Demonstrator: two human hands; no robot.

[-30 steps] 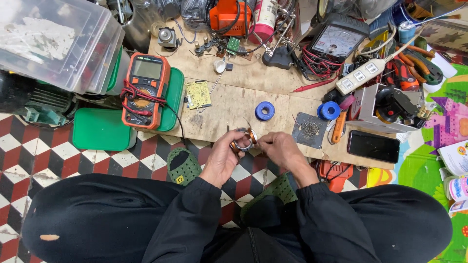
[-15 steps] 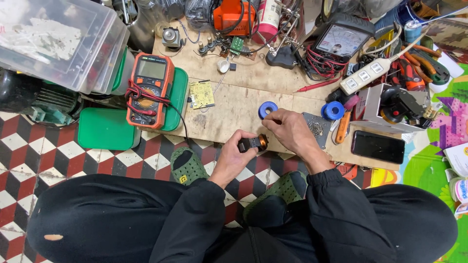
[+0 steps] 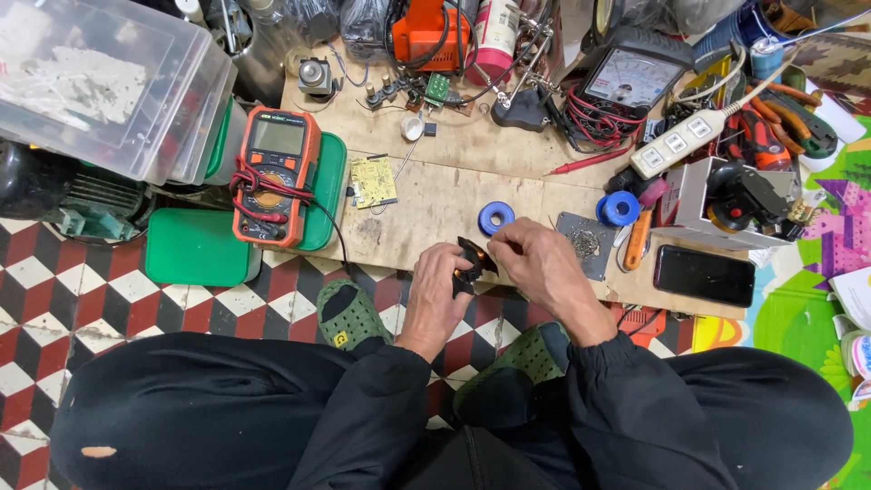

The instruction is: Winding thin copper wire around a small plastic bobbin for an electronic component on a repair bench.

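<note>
A small black part (image 3: pixel 472 263) sits between my two hands at the near edge of the low wooden board (image 3: pixel 426 195). My left hand (image 3: pixel 438 290) grips it from below. My right hand (image 3: pixel 535 259) pinches its upper right end with thumb and forefinger. A blue tape roll (image 3: pixel 496 218) lies on the board just beyond my right fingers. What the part is in detail is hidden by my fingers.
An orange multimeter (image 3: pixel 277 172) rests on green boxes (image 3: pixel 200 247) at left, under a clear plastic bin (image 3: pixel 100 82). A small circuit board (image 3: pixel 373 181), a second blue roll (image 3: pixel 621 208), a metal plate (image 3: pixel 586 242), a black phone (image 3: pixel 704 275), a power strip (image 3: pixel 680 143) and an analog meter (image 3: pixel 633 77) crowd the board.
My right hand reached toward the blue tape roll half a second ago and has come back to the black part. The part stays in my left hand, slightly higher on the board edge.
</note>
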